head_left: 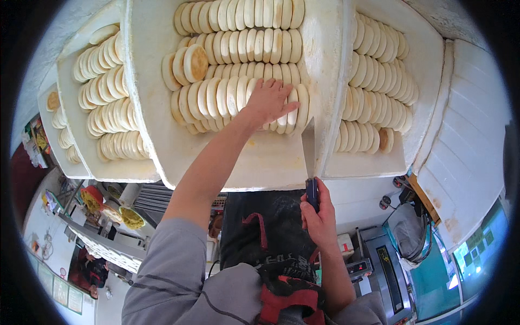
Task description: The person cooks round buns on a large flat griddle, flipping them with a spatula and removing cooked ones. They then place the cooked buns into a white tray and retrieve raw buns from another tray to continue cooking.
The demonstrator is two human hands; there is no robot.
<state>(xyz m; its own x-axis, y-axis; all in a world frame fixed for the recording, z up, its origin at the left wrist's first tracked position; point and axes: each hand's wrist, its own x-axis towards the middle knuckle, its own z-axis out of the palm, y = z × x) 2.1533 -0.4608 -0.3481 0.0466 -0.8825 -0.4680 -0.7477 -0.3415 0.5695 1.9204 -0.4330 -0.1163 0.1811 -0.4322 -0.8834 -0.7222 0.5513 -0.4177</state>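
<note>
In front of me is a white foam box (252,162) with several rows of flat round breads (223,97) standing on edge. My left hand (270,99) lies with fingers spread on top of the nearest row, towards its right end. My right hand (319,211) is closed around the dark handle of a knife (310,150) with a broad metal blade. The blade points away from me, just right of the row's end, over the box's right part. At the left, a few breads (196,63) lean on the rows, one showing its browned face.
More foam boxes with rows of breads stand at the left (122,172) and right (365,166). A white lid or panel (463,138) leans at far right. Bowls of yellowish food (132,218) stand lower left. Another person (95,270) is far off at lower left.
</note>
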